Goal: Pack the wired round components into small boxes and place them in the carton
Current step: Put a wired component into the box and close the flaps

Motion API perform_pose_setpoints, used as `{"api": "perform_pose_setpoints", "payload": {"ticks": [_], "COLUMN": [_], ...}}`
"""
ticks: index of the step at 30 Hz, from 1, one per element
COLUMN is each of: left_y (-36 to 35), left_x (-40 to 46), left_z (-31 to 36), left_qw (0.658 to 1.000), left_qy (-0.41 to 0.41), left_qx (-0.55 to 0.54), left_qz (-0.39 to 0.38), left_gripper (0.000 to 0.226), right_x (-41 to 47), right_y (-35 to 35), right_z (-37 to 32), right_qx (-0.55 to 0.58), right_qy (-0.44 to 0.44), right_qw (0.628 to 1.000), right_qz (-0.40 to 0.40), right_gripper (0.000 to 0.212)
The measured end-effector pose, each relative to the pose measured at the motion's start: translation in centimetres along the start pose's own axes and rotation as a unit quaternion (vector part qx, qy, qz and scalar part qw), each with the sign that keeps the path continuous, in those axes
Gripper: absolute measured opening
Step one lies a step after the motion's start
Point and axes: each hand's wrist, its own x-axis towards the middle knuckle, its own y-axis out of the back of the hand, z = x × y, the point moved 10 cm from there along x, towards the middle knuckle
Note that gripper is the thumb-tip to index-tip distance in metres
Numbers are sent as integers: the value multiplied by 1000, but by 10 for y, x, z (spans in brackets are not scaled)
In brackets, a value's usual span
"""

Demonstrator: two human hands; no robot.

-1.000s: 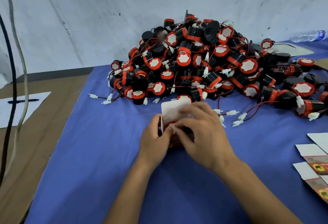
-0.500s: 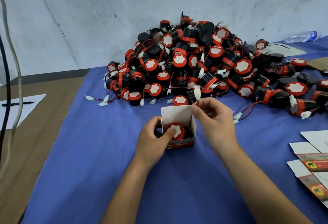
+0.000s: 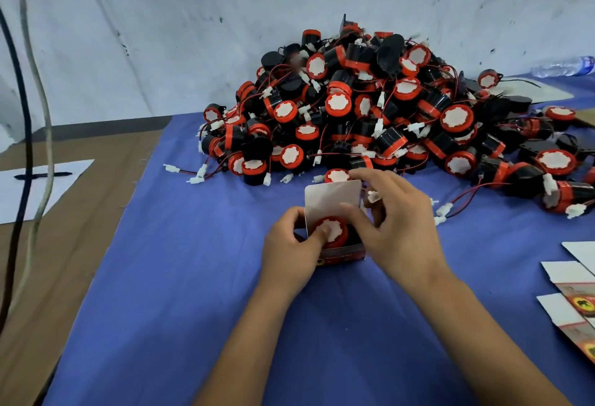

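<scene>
At the far left of the bench (image 3: 80, 244), a white sheet (image 3: 48, 186) carries a black pen (image 3: 42, 176), crossed by two hanging cables (image 3: 38, 116). On the blue cloth (image 3: 193, 277), the left hand (image 3: 289, 252) grips the small box (image 3: 338, 249), thumb on the round component (image 3: 331, 232) inside. The right hand (image 3: 402, 228) has its fingers curled at the box's raised flap (image 3: 331, 199), a white connector (image 3: 373, 195) beside them. Behind lies the component pile (image 3: 370, 109). Flat boxes (image 3: 573, 302) lie far right, a bottle (image 3: 563, 66) beyond.

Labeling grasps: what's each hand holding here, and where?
Left hand holds the small box by its left side, thumb on the component. Right hand pinches the white connector.
</scene>
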Motion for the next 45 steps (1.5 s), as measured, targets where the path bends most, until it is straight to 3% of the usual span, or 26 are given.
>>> {"api": "perform_pose_setpoints", "payload": {"ticks": [2, 5, 7, 11, 13, 15, 19, 22, 26, 29, 33, 35, 40, 45], "left_y": [-1, -1, -3, -2, -1, -2, -4, -2, -6, -8, -9, -9, -8, -7], "left_x": [0, -1, -2, -5, -6, -6, -6, -6, -5, -4, -3, -3, -4, -6], "left_z": [0, 1, 4, 14, 16, 16, 13, 14, 13, 10, 9, 8, 7, 7], "left_qw": [1000, 999, 998, 995, 994, 994, 996, 996, 997, 998, 998, 998, 999, 999], "left_qy": [8, 6, -12, -65, -74, -74, -59, -57, -52, -46, -45, -42, -35, -36], "left_qx": [-15, -11, 2, 19, 15, 8, -13, -25, -8, 16, 33, 34, 26, 26], "left_qz": [-27, -49, -58, -68, -72, -75, -71, -62, -51, -42, -37, -35, -24, 15], "left_gripper": [12, 19, 30, 52, 56, 55, 52, 54, 41, 35, 30, 28, 24, 21], "right_x": [3, 3, 3, -11, -13, -10, 0, 1, -1, -4, -24, -28, -14, -8], "right_y": [8, 20, 16, -10, -16, -10, 7, 6, -16, -11, -21, -30, -24, -19], "right_z": [14, 29, 43, 79, 85, 81, 47, 38, 36, 53, 91, 96, 73, 57], "right_qx": [-15, 22, 68, 231, 277, 281, 125, 178, 209, 183, 285, 312, 262, 187], "right_qy": [-44, -95, -145, -300, -328, -308, -156, -138, -165, -213, -374, -394, -288, -210], "right_qw": [999, 993, 985, 925, 903, 909, 979, 974, 961, 959, 882, 864, 921, 959], "right_qz": [24, 72, 60, -1, -6, 9, 30, 28, -77, -32, 8, -8, -20, -34], "right_gripper": [30, 10, 9, 16, 17, 16, 17, 19, 29, 33, 44, 49, 51, 22]}}
